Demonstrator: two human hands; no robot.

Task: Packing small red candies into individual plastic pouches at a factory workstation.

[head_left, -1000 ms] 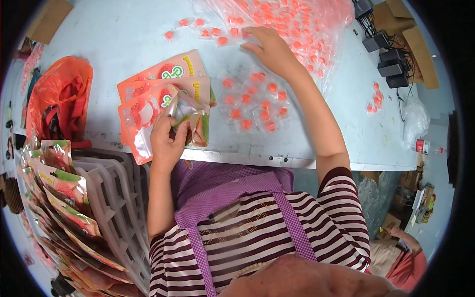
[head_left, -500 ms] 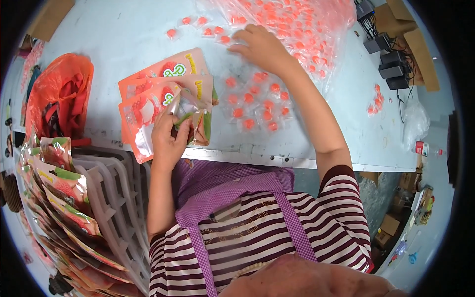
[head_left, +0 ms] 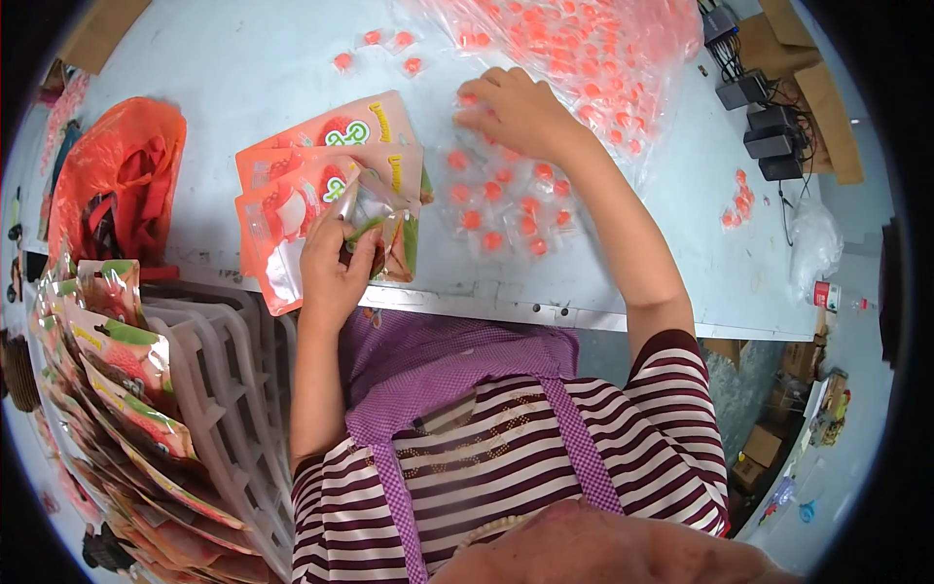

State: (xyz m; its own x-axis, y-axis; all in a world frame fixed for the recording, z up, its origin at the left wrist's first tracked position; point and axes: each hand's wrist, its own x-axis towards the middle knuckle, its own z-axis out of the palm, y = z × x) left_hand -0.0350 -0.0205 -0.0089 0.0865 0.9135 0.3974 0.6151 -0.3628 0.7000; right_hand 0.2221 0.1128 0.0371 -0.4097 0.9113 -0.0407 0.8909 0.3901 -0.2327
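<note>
My left hand (head_left: pixel 334 265) grips a foil candy pouch (head_left: pixel 284 226), its fingers at the parted mouth where the silvery lining shows. Beneath it lie more pink pouches (head_left: pixel 389 112), overlapping like a fan. On the table to the right is a loose pile of candies (head_left: pixel 528 206), each a red-orange piece in a clear wrapper. My right hand (head_left: pixel 516 112) curls down at the pile's far edge, with wrapped candies (head_left: pixel 468 99) under its fingertips, partly hidden by the fingers. Several single candies (head_left: pixel 372 38) lie beyond it.
A large clear bag of candies (head_left: pixel 593 58) spreads across the far side. At left stand a red plastic bag (head_left: pixel 122 185) and a grey plastic crate (head_left: pixel 219 380) beside many stacked pouches (head_left: pixel 126 370). Black power adapters (head_left: pixel 773 131) and a few candies (head_left: pixel 741 200) are at right.
My right hand has drawn back toward the pile, bringing candies from the far group under its fingers. Fewer candies lie in that group. My left hand keeps its hold on the pouch.
</note>
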